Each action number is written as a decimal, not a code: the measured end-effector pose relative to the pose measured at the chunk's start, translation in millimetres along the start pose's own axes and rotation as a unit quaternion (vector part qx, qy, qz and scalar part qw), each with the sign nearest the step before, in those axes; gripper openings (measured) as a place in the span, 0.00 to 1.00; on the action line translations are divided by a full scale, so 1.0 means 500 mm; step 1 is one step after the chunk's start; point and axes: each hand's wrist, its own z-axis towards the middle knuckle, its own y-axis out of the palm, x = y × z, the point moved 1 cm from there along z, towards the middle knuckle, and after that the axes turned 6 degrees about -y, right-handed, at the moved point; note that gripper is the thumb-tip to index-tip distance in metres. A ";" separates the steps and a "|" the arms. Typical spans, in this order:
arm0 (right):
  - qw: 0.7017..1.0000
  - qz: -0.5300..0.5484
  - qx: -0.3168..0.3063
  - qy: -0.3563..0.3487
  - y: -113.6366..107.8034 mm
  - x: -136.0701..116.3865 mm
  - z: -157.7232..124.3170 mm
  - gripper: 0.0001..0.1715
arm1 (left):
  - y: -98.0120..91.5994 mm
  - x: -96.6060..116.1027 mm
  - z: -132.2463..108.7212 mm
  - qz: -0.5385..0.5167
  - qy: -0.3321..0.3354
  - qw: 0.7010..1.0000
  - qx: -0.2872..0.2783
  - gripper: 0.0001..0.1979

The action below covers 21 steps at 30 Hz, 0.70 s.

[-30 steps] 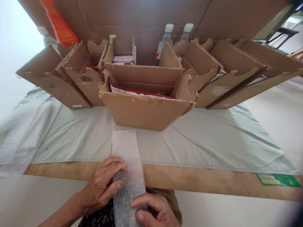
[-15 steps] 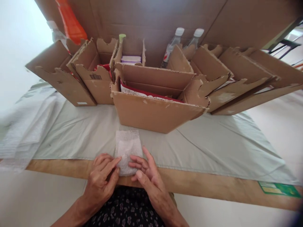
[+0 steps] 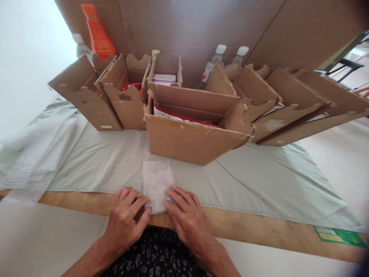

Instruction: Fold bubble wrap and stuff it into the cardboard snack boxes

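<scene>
A small folded bubble wrap packet (image 3: 158,181) lies flat on the cloth near the table's front edge. What is inside it, if anything, cannot be made out. My left hand (image 3: 127,213) is at its lower left, with thumb and bent fingers gripping that edge. On the opposite side, my right hand (image 3: 187,213) rests palm down, its fingers stretched over the packet's right edge. Just beyond the packet stands a cardboard bin (image 3: 190,142) holding a red-edged white package (image 3: 184,118).
More cardboard bins (image 3: 83,104) stand in a row behind. Two clear bottles (image 3: 211,65) and an orange bottle (image 3: 99,36) rise among them. Loose bubble wrap sheets (image 3: 43,154) hang over the front edge at left. A green label (image 3: 340,235) is on the wooden edge at right.
My right hand has turned from its side to palm down, its fingers now on the packet's right edge. My left hand stays at the left edge. The view has shifted slightly.
</scene>
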 end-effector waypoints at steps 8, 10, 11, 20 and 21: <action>0.996 0.088 -0.001 0.019 -0.017 -0.005 0.040 0.15 | -0.008 0.016 -0.018 -0.032 0.049 0.998 0.000 0.15; 0.994 0.098 0.001 0.042 -0.020 -0.003 0.044 0.13 | -0.004 0.016 -0.011 -0.051 0.025 0.998 0.017 0.14; 0.994 0.097 0.019 0.052 -0.020 -0.002 0.044 0.12 | -0.003 0.016 -0.007 -0.056 0.008 0.998 0.026 0.13; 0.996 -0.003 0.084 -0.033 -0.011 -0.034 0.010 0.19 | 0.001 0.012 0.009 -0.098 -0.068 0.992 0.026 0.09; 0.998 -0.007 0.054 -0.034 -0.003 -0.033 0.014 0.20 | 0.003 0.012 0.008 -0.098 -0.070 0.992 0.024 0.09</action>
